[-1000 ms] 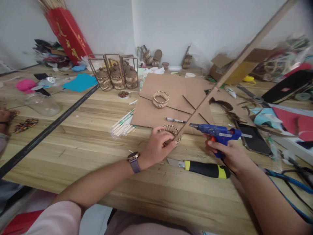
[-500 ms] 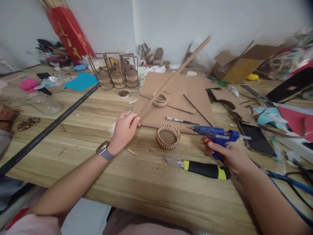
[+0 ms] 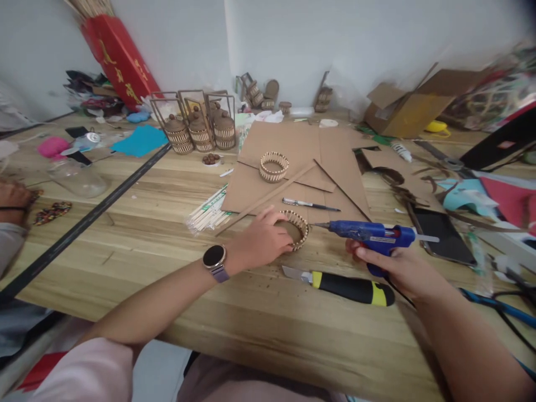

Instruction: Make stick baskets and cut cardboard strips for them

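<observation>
My left hand (image 3: 264, 239) has its fingers closed on the near side of a round stick-walled ring basket (image 3: 300, 229) on the wooden table, covering part of it. In my right hand (image 3: 387, 265) is a blue hot glue gun (image 3: 371, 233), its nozzle pointing left close to the basket's rim. A second ring basket (image 3: 273, 167) stands on the cardboard sheet (image 3: 343, 151). The long brown strip (image 3: 268, 195) lies across the cardboard, reaching onto the table. A utility knife (image 3: 347, 286) with its blade out rests below the glue gun.
A pen (image 3: 310, 204) lies on the cardboard, and bagged sticks (image 3: 209, 211) lie left of it. Small lidded baskets with handles (image 3: 196, 128) stand behind. At the right are a phone (image 3: 444, 234) and an open box (image 3: 412, 109). Another person's hand (image 3: 14, 195) is at the left edge.
My left hand has let go of the brown strip, which now lies down, and has moved right onto the near ring basket. The glue gun has shifted slightly, still in my right hand.
</observation>
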`<state>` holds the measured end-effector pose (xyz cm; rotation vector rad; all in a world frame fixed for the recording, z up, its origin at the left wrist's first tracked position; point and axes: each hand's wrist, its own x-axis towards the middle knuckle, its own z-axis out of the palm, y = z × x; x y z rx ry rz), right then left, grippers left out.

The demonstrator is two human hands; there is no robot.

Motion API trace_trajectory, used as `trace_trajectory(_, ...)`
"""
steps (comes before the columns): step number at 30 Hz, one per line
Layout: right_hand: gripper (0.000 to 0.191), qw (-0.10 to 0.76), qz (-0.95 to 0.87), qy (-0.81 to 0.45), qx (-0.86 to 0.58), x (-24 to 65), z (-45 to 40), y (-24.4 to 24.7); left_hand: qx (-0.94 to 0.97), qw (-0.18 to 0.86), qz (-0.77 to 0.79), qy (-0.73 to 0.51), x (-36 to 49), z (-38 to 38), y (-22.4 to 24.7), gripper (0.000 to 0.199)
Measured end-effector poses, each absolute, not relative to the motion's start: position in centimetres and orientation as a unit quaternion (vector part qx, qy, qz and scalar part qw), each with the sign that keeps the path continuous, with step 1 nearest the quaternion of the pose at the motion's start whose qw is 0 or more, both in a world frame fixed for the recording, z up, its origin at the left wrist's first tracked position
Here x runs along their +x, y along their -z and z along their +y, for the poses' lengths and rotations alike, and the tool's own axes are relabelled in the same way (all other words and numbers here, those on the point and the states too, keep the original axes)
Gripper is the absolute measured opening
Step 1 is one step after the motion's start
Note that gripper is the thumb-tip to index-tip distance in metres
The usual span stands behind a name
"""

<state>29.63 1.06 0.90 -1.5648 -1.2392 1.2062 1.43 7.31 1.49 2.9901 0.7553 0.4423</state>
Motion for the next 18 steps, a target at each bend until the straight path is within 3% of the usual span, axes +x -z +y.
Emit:
trace_trajectory(5,0.045,0.401,-0.490,-0.471,-0.614,29.6,0.9,-1.8,0.932,-0.052,0.287,-0.215,3.0,4.7,-1.1,0.022)
trace_trajectory(9,0.046,0.432,-0.462,-0.453,-0.628,29.5,1.2,-1.7,0.954,-0.085,0.199,-0.207,4.8,1.4,-0.7,0.027)
trace_trajectory(12,0.042,0.441,-0.462,-0.449,-0.625,29.6,1.3,-1.3,0.941,-0.165,0.180,-0.235,6.2,0.6,-0.5,0.024)
trace_trajectory(18,0.044,0.445,-0.446,-0.456,-0.629,29.7,1.4,-1.0,0.947,-0.164,0.240,-0.137,6.2,2.7,-0.9,0.024)
